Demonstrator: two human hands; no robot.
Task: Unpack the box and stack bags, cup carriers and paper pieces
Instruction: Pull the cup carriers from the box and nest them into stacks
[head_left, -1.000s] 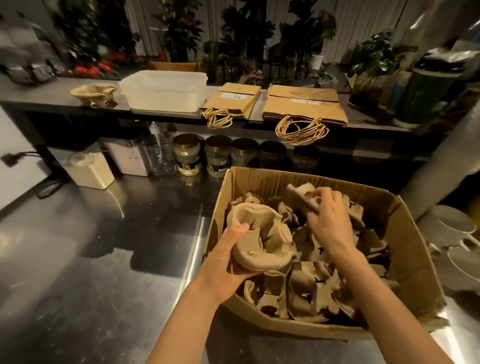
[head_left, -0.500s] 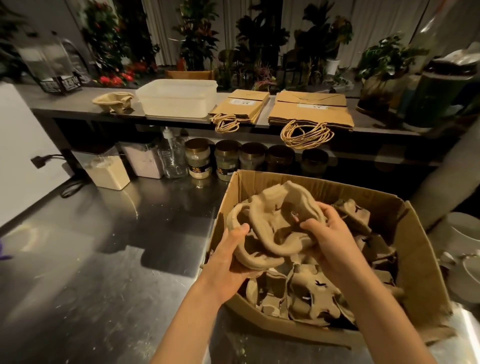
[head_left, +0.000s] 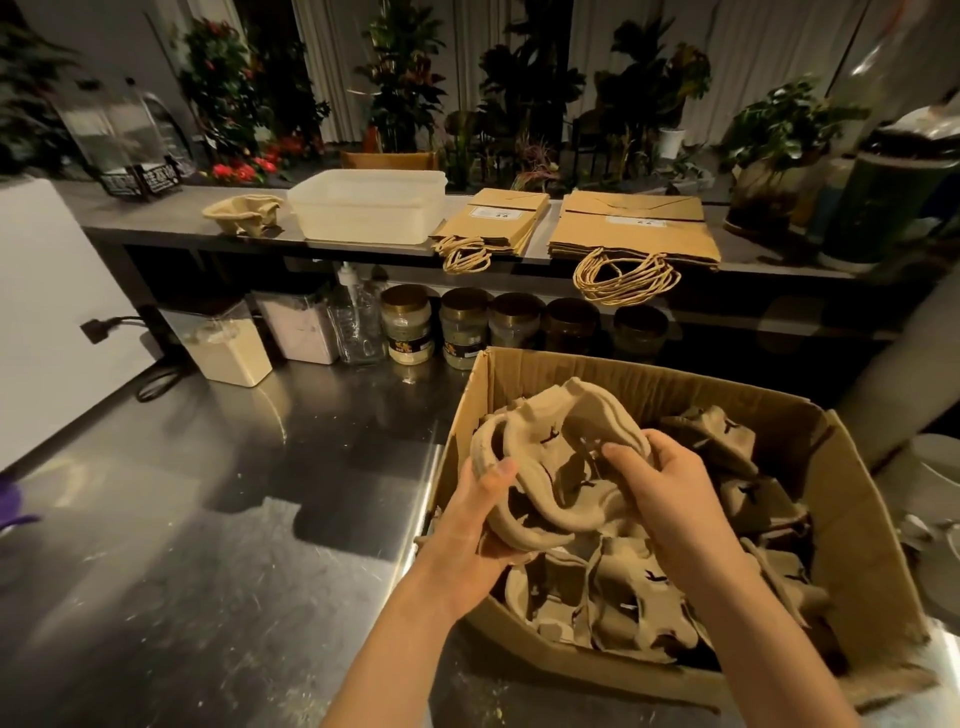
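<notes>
The right hand (head_left: 670, 499) has carried its carrier (head_left: 597, 421) from the box's (head_left: 857, 519) 12 o'clock side onto the left hand's (head_left: 467, 540) one; both now grip the pair.

left hand (head_left: 470, 525) gripping, right hand (head_left: 670, 499) gripping

Two bag stacks (head_left: 634, 234), five jars (head_left: 464, 327), one box (head_left: 571, 375).

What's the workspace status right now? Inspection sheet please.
Surface: steel counter, reflective, scratched.
Job's things: cardboard box on the counter, full of loose cup carriers; two bag stacks and one carrier on the rear shelf.
Clutter: white tub, jars, canisters.
Grippers: left hand and right hand both grip a clump of carriers over the box.
Cables: black plug and cord, left wall.
Surroundings: potted plants behind the shelf.
</notes>
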